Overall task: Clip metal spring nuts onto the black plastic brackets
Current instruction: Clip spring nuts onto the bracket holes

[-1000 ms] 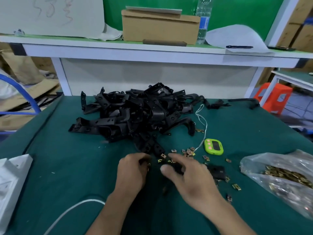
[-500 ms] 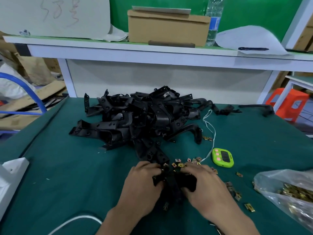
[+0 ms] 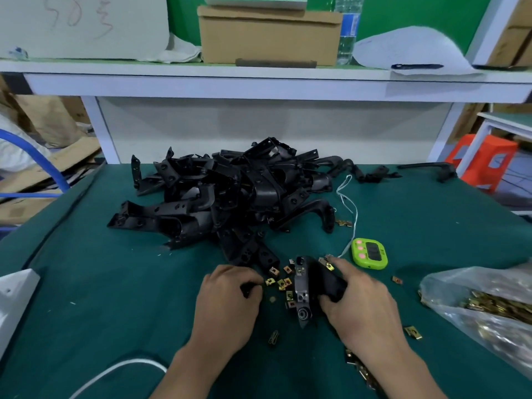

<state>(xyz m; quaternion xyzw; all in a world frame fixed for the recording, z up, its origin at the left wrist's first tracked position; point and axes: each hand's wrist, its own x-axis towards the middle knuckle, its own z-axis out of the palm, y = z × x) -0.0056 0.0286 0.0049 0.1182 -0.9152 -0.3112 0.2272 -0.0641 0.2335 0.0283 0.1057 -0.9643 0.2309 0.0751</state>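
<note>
One bracket (image 3: 302, 289) is in work at the near centre of the bench (image 3: 86, 283); the right hand (image 3: 357, 300) has its grip closed around the bracket's right side, index finger stretched toward a spring nut (image 3: 326, 262) at the bracket's 1 o'clock corner. At least one brass-coloured nut appears seated on the upper face of this bracket; whether the corner one is fully clipped cannot be told. Left hand (image 3: 230, 298) rests at 9 o'clock of the bracket, fingers curled shut on something small and dark, identity unclear. Loose nuts (image 3: 280, 282) lie scattered between the hands. Large pile of brackets (image 3: 230, 197) sits at 12 o'clock, no nuts visible on them. Bag of nuts (image 3: 483, 306) at 3 o'clock looks well stocked. Judgement: task is early, with most of the pile left.
</note>
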